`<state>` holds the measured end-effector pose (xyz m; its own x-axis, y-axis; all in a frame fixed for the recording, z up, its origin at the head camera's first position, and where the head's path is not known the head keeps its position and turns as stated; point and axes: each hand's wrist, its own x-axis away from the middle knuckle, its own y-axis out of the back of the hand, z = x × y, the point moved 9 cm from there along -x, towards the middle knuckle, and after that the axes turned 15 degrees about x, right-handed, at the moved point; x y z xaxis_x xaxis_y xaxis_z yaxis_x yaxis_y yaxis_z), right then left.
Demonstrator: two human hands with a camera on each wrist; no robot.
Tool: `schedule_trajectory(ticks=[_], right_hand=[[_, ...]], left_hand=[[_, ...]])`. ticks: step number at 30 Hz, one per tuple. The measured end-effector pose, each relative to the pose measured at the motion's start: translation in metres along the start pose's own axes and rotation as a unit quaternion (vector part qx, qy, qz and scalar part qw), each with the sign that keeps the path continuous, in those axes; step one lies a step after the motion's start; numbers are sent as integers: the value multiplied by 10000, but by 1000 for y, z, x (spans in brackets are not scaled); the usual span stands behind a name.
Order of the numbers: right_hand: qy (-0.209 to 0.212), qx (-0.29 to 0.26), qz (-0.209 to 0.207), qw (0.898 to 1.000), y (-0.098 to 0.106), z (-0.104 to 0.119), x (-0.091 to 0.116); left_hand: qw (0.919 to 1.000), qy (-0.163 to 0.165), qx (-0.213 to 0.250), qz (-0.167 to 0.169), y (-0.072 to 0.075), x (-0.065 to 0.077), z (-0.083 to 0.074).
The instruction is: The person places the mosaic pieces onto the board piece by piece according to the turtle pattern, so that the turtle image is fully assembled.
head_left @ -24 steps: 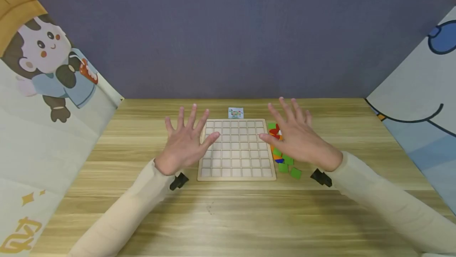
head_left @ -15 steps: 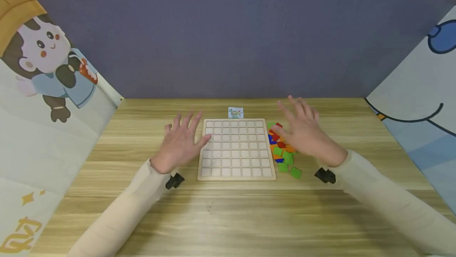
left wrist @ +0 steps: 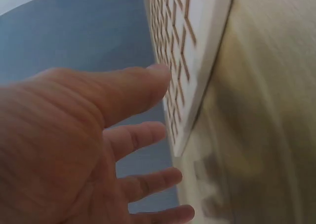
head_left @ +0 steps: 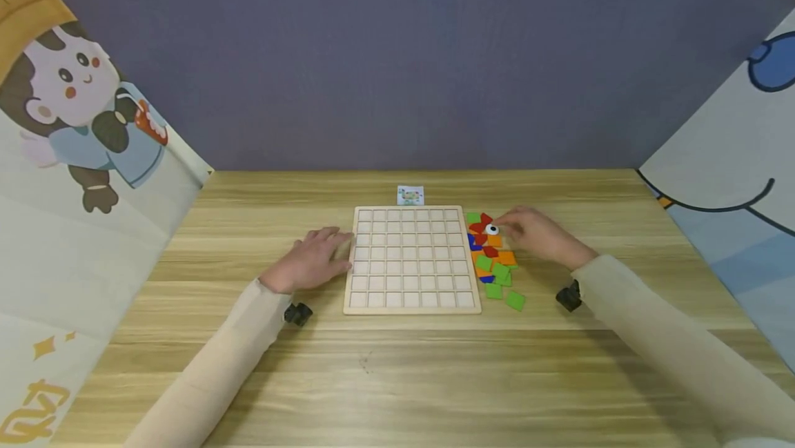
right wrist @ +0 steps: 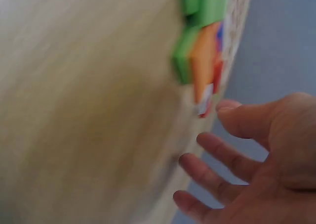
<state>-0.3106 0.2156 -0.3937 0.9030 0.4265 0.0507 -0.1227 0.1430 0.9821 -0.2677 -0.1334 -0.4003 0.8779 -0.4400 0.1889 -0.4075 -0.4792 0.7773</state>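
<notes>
A light wooden grid board (head_left: 412, 259) lies flat on the table. Beside its left edge is my left hand (head_left: 308, 259), fingers loosely bent, with thumb and fingertips at or just short of the rim; contact cannot be told. To the board's right is a loose pile of coloured pieces: red (head_left: 479, 228), orange (head_left: 506, 257), blue and green (head_left: 500, 271). A round white piece with a black dot (head_left: 492, 229) lies at the pile's upper right. My right hand (head_left: 539, 235) reaches to that piece, thumb and fingers apart in the right wrist view, with nothing gripped.
A small printed card (head_left: 410, 195) lies behind the board's far edge. A dark panel (head_left: 422, 61) rises at the back of the wooden table (head_left: 397, 379). Cartoon-printed walls stand left and right. A small black camera sits on each wrist.
Both hands have come down from above the board and drawn their spread fingers in. The left settled beside the left rim, the right moved to the pile, uncovering the white piece.
</notes>
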Motion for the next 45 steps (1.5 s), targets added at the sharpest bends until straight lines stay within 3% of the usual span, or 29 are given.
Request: schedule_trajectory(ticks=[5,16,27,34,40,45], right_hand=[[85,-222,-18,9997,-6,-9,-5],[-642,-213,-222,9975,-7,-29,-15],[-951,-356,-513,9935,0,-22,-22],[-401,-362,-904,9944,16,23,-40],[-163,-921,-482,9944,10,69,-66],[349,-889,-450,9944,6,107,-91]], left_hand=[[9998,-155,64,138,-5,0,2],[9998,-147,-58,74,-6,0,4],[9998,-18,-172,62,-8,-1,5],[9997,21,-234,54,-7,-2,7],[9997,-1,-257,39,-8,-3,7],[9997,-27,-223,31,-8,-3,3]])
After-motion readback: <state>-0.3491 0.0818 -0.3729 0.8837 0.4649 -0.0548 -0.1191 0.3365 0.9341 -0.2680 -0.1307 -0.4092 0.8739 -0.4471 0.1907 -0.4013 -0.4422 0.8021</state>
